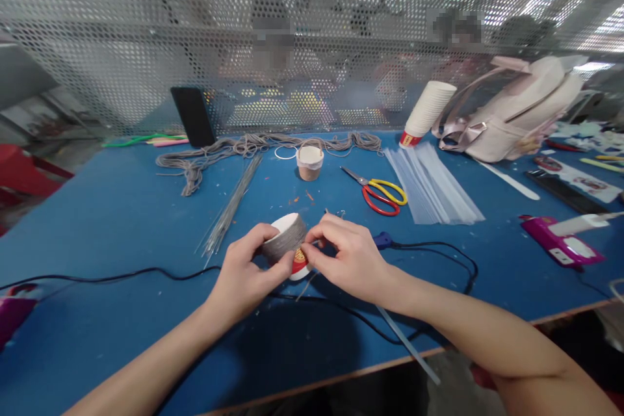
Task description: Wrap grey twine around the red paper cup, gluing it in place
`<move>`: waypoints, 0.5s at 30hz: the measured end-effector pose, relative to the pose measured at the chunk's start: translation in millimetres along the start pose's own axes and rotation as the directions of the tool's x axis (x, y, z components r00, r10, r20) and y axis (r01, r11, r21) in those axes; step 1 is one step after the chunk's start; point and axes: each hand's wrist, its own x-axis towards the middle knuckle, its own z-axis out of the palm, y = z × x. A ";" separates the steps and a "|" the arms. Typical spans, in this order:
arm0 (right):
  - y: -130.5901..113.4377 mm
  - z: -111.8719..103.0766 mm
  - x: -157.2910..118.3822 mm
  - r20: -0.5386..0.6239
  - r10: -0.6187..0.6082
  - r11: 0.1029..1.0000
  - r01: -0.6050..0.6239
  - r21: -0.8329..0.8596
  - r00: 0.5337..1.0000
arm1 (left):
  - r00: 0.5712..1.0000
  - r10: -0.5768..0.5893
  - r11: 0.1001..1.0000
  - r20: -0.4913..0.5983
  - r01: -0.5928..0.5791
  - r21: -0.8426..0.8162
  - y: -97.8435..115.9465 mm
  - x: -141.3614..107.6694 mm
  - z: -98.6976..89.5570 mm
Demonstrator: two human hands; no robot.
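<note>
My left hand is closed around a paper cup that lies tilted, its white mouth towards the upper left. Grey cord is wound in tight rows round the mouth half, leaving the red printed base bare. At the edge of the winding, my right hand pinches with thumb and forefinger, apparently on the cord; the fingertips hide the exact spot. A short loose cord end hangs below the cup. Partly hidden under my right hand lies a blue glue gun, with a clear glue stick jutting over the table edge.
Scissors, a small cup, glue sticks or clear strips, a cup stack and a backpack stand beyond. Cord hanks, thin wires and a phone lie left. Black cable crosses the table; a purple power strip sits right.
</note>
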 end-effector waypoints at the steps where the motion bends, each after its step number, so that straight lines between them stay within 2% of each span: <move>1: -0.2 0.1 0.1 -0.002 -0.003 1.000 0.003 -0.001 1.000 | 1.000 0.004 1.000 -0.002 -0.004 0.000 -0.2 -0.1 -0.1; 15: 0.6 -1.7 1.5 0.014 0.053 0.998 -0.053 0.029 0.999 | 1.000 -0.001 1.000 -0.011 0.001 0.007 2.2 0.7 -1.7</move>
